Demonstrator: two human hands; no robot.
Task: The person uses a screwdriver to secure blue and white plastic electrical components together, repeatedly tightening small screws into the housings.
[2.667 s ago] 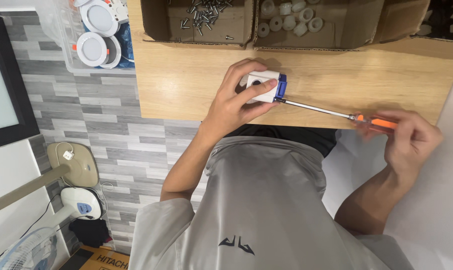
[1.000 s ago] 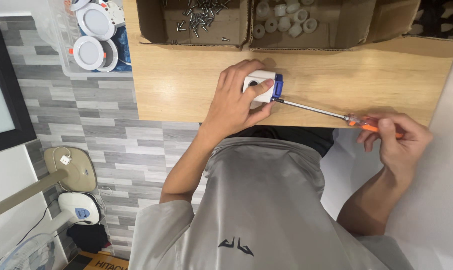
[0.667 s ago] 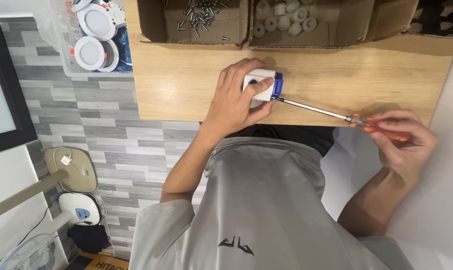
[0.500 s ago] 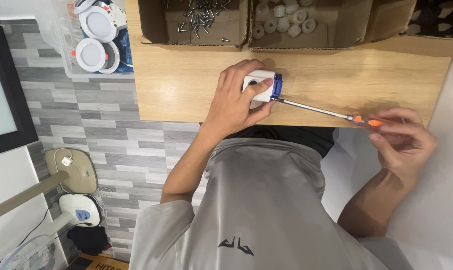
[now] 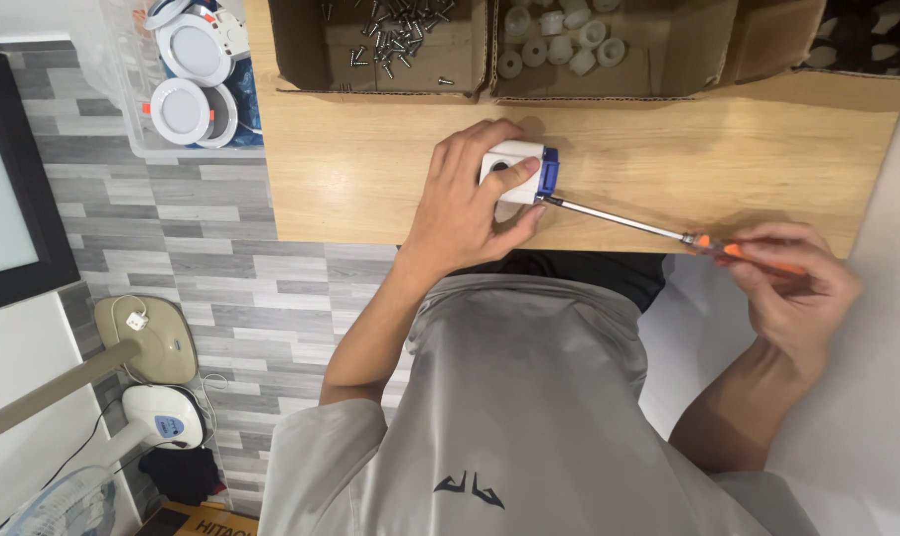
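My left hand clamps the white-and-blue plastic fitting on the bench, right hand fingers pinch the orange-handled screwdriver; keep shaft straight w/ the screw.

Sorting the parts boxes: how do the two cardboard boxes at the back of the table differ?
The left box holds loose small metal screws; the right box holds white round plastic pieces. The screws lie scattered; the white pieces cluster together. Both boxes are open brown cardboard, side by side.
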